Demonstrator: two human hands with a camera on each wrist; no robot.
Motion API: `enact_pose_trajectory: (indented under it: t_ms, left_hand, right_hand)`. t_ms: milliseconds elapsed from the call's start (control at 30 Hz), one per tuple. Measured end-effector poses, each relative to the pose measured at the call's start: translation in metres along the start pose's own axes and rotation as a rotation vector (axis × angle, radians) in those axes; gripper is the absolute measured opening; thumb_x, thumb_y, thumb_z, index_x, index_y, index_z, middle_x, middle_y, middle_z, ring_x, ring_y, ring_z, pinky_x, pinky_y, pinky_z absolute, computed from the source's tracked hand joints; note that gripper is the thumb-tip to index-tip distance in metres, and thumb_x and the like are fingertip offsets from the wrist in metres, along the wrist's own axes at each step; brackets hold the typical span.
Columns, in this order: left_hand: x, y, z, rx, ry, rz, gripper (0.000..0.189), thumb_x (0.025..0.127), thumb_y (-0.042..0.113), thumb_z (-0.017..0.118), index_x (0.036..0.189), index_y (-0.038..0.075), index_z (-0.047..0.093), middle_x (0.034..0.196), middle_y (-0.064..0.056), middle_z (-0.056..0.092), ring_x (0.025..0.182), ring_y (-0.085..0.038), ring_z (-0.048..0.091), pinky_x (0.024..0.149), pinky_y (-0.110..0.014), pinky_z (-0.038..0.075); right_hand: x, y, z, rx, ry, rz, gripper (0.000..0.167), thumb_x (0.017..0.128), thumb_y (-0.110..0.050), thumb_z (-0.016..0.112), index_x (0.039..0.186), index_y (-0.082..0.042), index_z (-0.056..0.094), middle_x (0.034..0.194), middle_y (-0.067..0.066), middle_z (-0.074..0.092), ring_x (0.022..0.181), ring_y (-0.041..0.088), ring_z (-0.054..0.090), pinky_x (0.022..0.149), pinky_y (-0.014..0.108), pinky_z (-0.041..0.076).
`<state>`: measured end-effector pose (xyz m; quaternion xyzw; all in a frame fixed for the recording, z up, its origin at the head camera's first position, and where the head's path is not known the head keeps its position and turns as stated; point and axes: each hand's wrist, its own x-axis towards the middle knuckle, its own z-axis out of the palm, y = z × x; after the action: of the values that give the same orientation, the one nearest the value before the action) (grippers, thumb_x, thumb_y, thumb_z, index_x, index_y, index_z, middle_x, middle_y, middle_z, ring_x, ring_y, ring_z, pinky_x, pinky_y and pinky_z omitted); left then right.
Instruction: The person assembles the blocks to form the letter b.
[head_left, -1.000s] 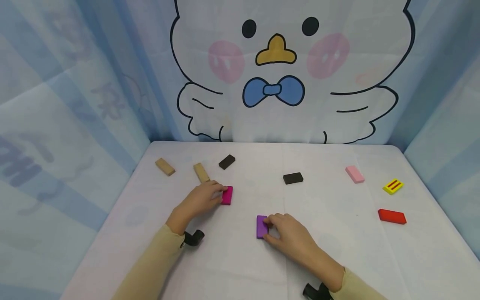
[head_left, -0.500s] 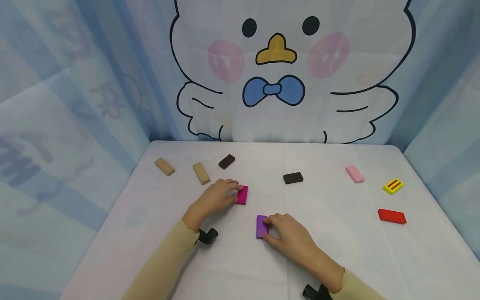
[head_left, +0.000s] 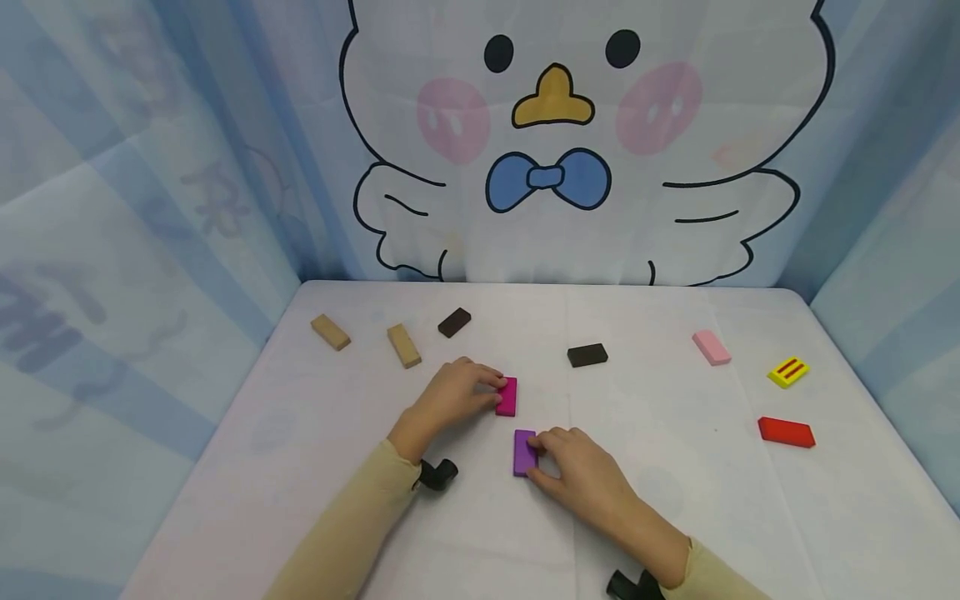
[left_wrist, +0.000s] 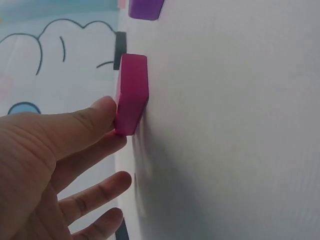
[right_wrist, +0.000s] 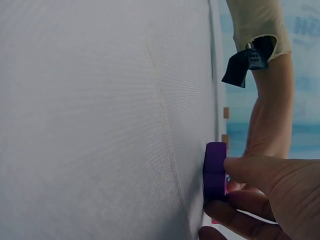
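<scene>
My left hand (head_left: 455, 395) pinches a magenta block (head_left: 507, 397) between thumb and fingertips, a little above centre of the table. In the left wrist view the same magenta block (left_wrist: 133, 92) shows its end and side, with the thumb against it and the other fingers spread below. Nearer the front, my right hand (head_left: 581, 468) pinches a purple block (head_left: 523, 453) by its right side. The right wrist view shows the purple block (right_wrist: 215, 170) against the tablecloth, thumb on one face. The two held blocks are apart, the magenta one behind the purple.
On the white table (head_left: 675, 500) lie two tan blocks (head_left: 331, 332) at the back left and two dark blocks (head_left: 587, 355) towards the back middle. At the right are a pink block (head_left: 711, 347), a yellow block with red stripes (head_left: 788, 372) and a red block (head_left: 786, 432).
My left hand has moved right with the magenta block, bringing it closer to the purple block, and lately slightly towards the front. The right hand and purple block have stayed put.
</scene>
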<state>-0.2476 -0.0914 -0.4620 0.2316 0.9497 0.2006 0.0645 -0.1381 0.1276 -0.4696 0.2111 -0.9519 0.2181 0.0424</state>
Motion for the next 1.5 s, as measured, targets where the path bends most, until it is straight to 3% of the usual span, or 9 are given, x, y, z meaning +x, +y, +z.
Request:
enact_pose_trajectory:
  t_ms: [367, 667, 900, 1133, 1367, 1500]
  left_hand:
    - [0.003, 0.013, 0.009, -0.067, 0.030, -0.020, 0.027, 0.093, 0.029, 0.079, 0.119, 0.021, 0.080, 0.127, 0.006, 0.074, 0.119, -0.023, 0.063, 0.102, -0.042, 0.050]
    - [0.001, 0.019, 0.011, -0.065, 0.011, 0.003, 0.029, 0.092, 0.032, 0.080, 0.120, 0.023, 0.080, 0.129, 0.010, 0.073, 0.119, -0.021, 0.062, 0.102, -0.041, 0.050]
    - [-0.004, 0.022, 0.012, -0.006, 0.011, 0.019, 0.030, 0.093, 0.034, 0.079, 0.121, 0.025, 0.079, 0.130, 0.012, 0.073, 0.115, -0.019, 0.062, 0.098, -0.039, 0.049]
    - [-0.008, 0.024, 0.014, -0.020, 0.029, 0.022, 0.029, 0.092, 0.031, 0.080, 0.121, 0.024, 0.079, 0.129, 0.012, 0.073, 0.111, -0.018, 0.065, 0.097, -0.036, 0.051]
    - [-0.011, 0.019, 0.013, -0.033, 0.016, 0.101, 0.027, 0.099, 0.025, 0.072, 0.126, 0.022, 0.076, 0.133, 0.009, 0.071, 0.103, -0.017, 0.064, 0.085, -0.031, 0.052]
    - [-0.012, 0.010, 0.008, -0.031, -0.025, 0.140, 0.031, 0.102, 0.023, 0.067, 0.132, 0.020, 0.073, 0.137, 0.007, 0.069, 0.111, -0.019, 0.064, 0.091, -0.034, 0.055]
  right_hand:
    - [0.000, 0.001, 0.001, 0.004, 0.010, 0.001, 0.030, 0.082, -0.023, 0.088, 0.108, -0.012, 0.076, 0.103, -0.004, 0.075, 0.088, 0.013, 0.062, 0.076, 0.031, 0.056]
    - [0.001, 0.001, 0.001, -0.019, 0.014, -0.007, 0.032, 0.082, -0.023, 0.088, 0.109, -0.013, 0.076, 0.104, -0.004, 0.075, 0.088, 0.014, 0.062, 0.076, 0.031, 0.056]
    - [0.002, 0.000, 0.001, -0.015, 0.027, -0.013, 0.031, 0.082, -0.023, 0.088, 0.109, -0.012, 0.076, 0.105, -0.003, 0.074, 0.090, 0.015, 0.064, 0.076, 0.033, 0.057]
    - [0.002, 0.000, 0.003, 0.015, 0.015, 0.012, 0.029, 0.084, -0.025, 0.087, 0.108, -0.015, 0.075, 0.135, 0.002, 0.066, 0.109, 0.024, 0.066, 0.083, 0.042, 0.060]
    - [0.000, 0.001, 0.002, 0.006, 0.008, -0.008, 0.031, 0.084, -0.027, 0.087, 0.109, -0.016, 0.074, 0.138, -0.002, 0.068, 0.104, 0.018, 0.063, 0.083, 0.037, 0.059]
    - [0.001, 0.002, 0.001, -0.003, 0.010, -0.023, 0.031, 0.083, -0.028, 0.088, 0.108, -0.017, 0.073, 0.137, -0.003, 0.069, 0.102, 0.016, 0.061, 0.081, 0.034, 0.058]
